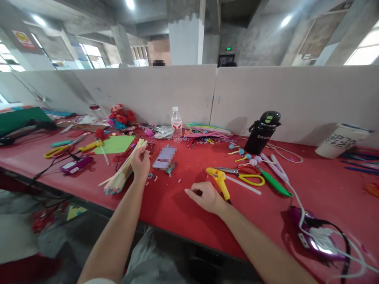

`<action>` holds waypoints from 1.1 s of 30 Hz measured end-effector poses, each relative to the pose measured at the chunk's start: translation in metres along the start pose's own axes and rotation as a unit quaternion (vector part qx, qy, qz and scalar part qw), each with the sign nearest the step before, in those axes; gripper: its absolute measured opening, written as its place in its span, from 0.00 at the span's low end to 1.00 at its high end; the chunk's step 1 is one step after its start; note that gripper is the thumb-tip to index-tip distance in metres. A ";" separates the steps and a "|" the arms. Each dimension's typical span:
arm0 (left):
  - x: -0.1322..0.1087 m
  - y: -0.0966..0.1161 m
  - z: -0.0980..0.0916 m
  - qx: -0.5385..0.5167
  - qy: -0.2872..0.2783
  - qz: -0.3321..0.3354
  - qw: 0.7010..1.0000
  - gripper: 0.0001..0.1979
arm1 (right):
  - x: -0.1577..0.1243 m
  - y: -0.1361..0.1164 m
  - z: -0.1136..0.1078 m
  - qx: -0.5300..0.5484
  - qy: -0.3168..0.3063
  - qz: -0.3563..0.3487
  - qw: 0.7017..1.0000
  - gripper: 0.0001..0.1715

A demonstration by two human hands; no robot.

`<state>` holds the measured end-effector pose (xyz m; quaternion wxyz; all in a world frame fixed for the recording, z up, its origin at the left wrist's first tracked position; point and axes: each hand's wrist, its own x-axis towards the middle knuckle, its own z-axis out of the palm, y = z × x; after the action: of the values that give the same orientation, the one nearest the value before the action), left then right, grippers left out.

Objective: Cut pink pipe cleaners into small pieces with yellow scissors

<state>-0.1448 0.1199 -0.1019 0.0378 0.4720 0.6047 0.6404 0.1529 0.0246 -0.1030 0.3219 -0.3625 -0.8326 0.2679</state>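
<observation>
My left hand (141, 162) rests on a bundle of thin pale sticks (122, 172) lying on the red table (171, 205), its fingers curled around the top ends. My right hand (204, 196) lies on the table further right, fingers curled in a loose pinch; whether it holds anything I cannot make out. A yellow glue gun (219, 180) lies just right of that hand. A phone (164, 158) lies between the hands, a little farther back. Small scraps dot the table near it.
Yellow-handled scissors (250, 175), a green-handled tool (274, 183), a black flask (262, 132), a water bottle (177, 124), pipe cleaners (207, 132), green paper (115, 144), red flowers (121, 116) and a white cup (340, 140) lie about. A grey partition (266, 94) backs the table.
</observation>
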 end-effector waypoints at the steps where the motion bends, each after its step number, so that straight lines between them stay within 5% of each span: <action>1: -0.006 0.002 -0.005 0.003 0.009 0.000 1.000 0.16 | 0.000 0.001 0.001 0.004 0.003 -0.003 1.000 0.25; 10: -0.044 0.018 -0.046 0.000 0.051 -0.020 0.998 0.12 | 0.000 0.005 -0.002 0.020 0.035 -0.007 0.999 0.25; 33: -0.078 0.039 -0.061 -0.101 -0.022 -0.054 0.993 0.13 | -0.005 -0.004 0.000 -0.031 0.023 -0.053 0.998 0.25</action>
<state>-0.1209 0.0164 -0.1027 0.1332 0.4463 0.5606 0.6847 0.1535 0.0187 -0.1021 0.3432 -0.3337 -0.8508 0.2167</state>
